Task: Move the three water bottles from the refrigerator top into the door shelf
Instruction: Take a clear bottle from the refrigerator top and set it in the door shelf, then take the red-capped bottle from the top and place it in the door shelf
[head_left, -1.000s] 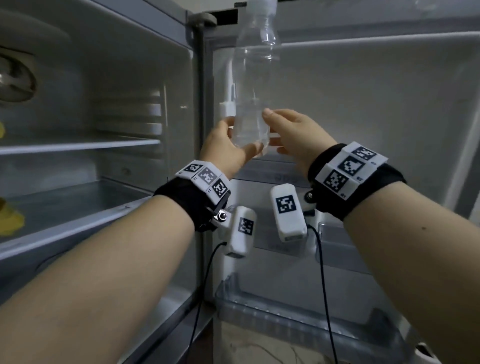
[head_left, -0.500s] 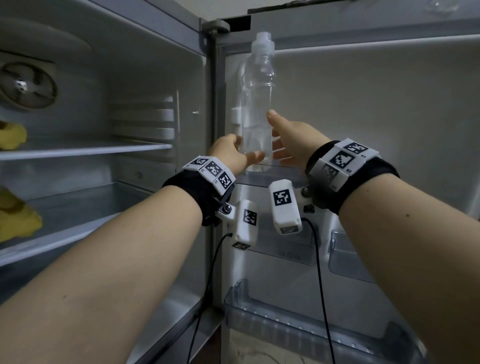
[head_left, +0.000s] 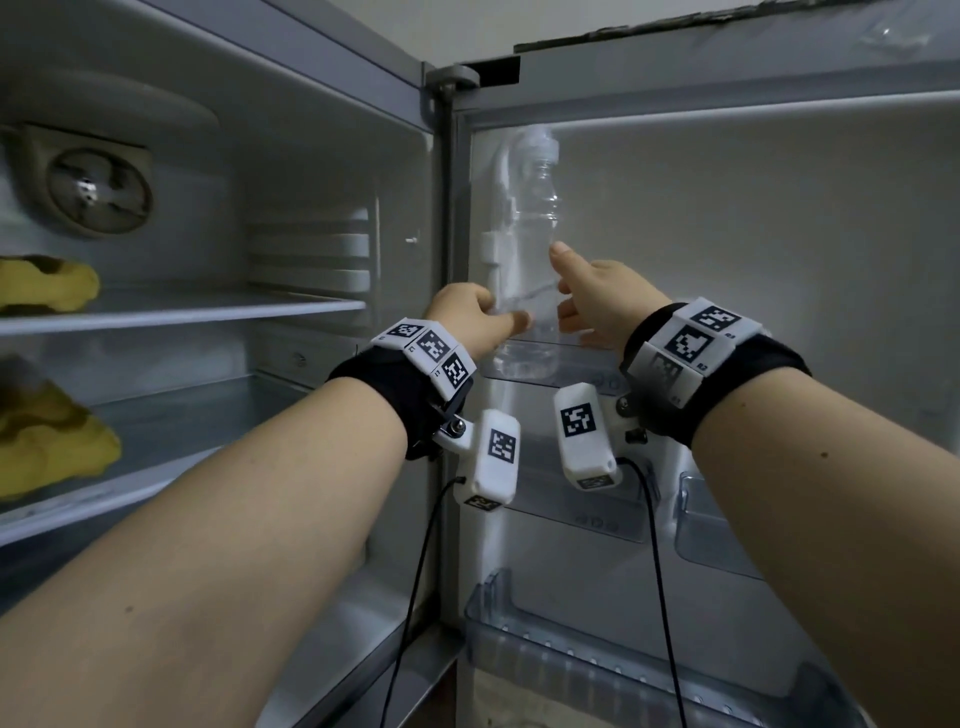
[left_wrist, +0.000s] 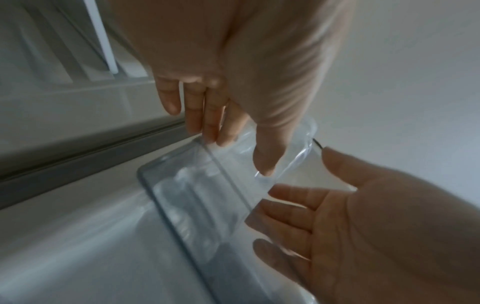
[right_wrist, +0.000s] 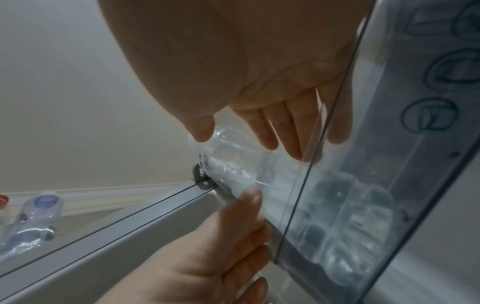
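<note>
A clear water bottle (head_left: 530, 249) stands upright with its base inside the upper door shelf (head_left: 587, 364) at the hinge end. My left hand (head_left: 498, 317) holds its lower body, thumb in front and fingers (left_wrist: 207, 127) behind. My right hand (head_left: 566, 291) is spread open beside the bottle, with only the thumb tip touching its side. In the right wrist view the bottle's ribbed base (right_wrist: 350, 216) shows through the shelf wall, under my right hand (right_wrist: 246, 139). Two more bottles (right_wrist: 33, 216), one blue-capped and one red-capped, lie on the refrigerator top.
The refrigerator (head_left: 311, 156) stands open with glass shelves (head_left: 182, 312) on the left bearing yellow items (head_left: 47, 283). Below in the door are a middle shelf (head_left: 597, 514), a small bin (head_left: 711, 525) and a bottom shelf (head_left: 597, 665). Sensor cables hang from both wrists.
The bottle has come down from above the door's top edge into the upper door shelf. Both hands lowered with it, and my right hand has spread open off it.
</note>
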